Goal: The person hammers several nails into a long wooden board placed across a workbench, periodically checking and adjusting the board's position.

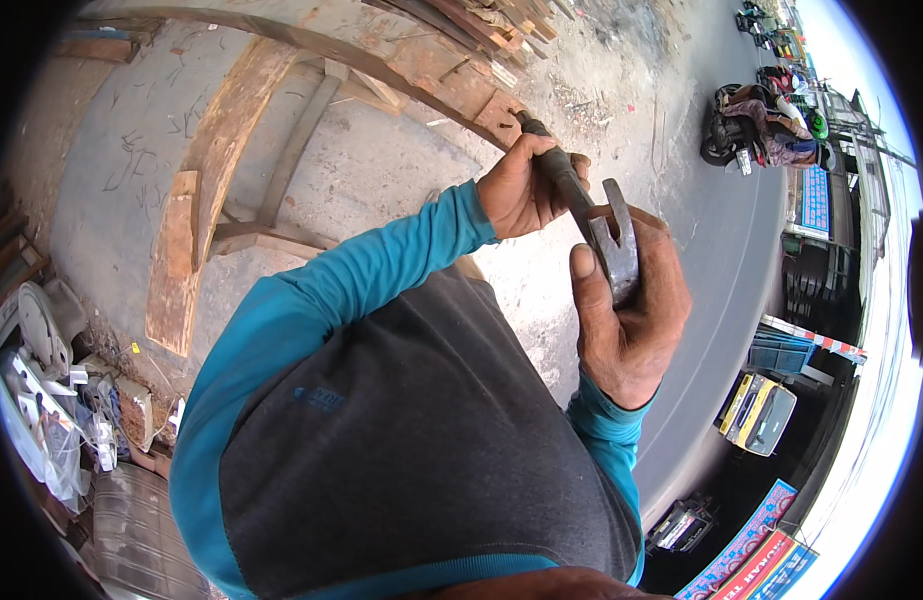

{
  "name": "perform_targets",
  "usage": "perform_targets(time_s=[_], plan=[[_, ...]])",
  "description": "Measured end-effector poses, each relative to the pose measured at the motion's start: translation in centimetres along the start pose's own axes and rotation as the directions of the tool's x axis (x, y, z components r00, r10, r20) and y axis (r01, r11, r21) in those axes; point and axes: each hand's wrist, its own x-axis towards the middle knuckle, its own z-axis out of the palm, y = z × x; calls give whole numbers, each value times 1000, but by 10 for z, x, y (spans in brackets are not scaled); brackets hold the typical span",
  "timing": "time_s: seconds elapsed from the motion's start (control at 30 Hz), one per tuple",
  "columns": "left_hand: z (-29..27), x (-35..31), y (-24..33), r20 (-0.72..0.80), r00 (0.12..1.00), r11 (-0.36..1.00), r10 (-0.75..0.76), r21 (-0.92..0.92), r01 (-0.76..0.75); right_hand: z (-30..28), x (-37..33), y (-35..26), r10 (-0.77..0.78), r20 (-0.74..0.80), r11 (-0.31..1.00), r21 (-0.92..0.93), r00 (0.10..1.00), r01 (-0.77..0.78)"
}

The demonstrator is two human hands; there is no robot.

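Claw hammer [581, 205] in my grip, left hand [522, 190] wrapped round the handle, right hand [644, 315] hugging its head, scruffy wooden beam [432, 85] nearby

left grip [514, 193]: curled, arm [382, 258] bent | right grip [652, 302]: wrapped, thumb [585, 266] extended

An open-air roadside woodworking spot: a long wooden plank [230, 150] and piled timber [472, 25] lie on dusty ground [342, 165] beside an asphalt road [717, 275] with a ridden motorcycle [727, 130].
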Motion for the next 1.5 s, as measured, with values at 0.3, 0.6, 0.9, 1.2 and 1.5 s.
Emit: perform_targets(time_s=[0.3,0.6,0.9,1.2,1.5], plan=[[20,-10,11,-152,987,985,-56,152,79,4,6,11,13,245,883,452,969,-126],[8,-4,11,-162,981,993,-103,33,109,17,-8,8,3,323,973,219,946,-78],[7,-22,31,-138,973,806,-185,545,231,15,-7,10,-3,214,968,245,977,-51],[-37,-1,155,448,890,-977,82,213,-17,21,-7,17,-72,149,969,245,986,34],[-67,53,145,112,982,-970,-154,169,-172,26,-5,16,-68,121,961,274,990,33]])
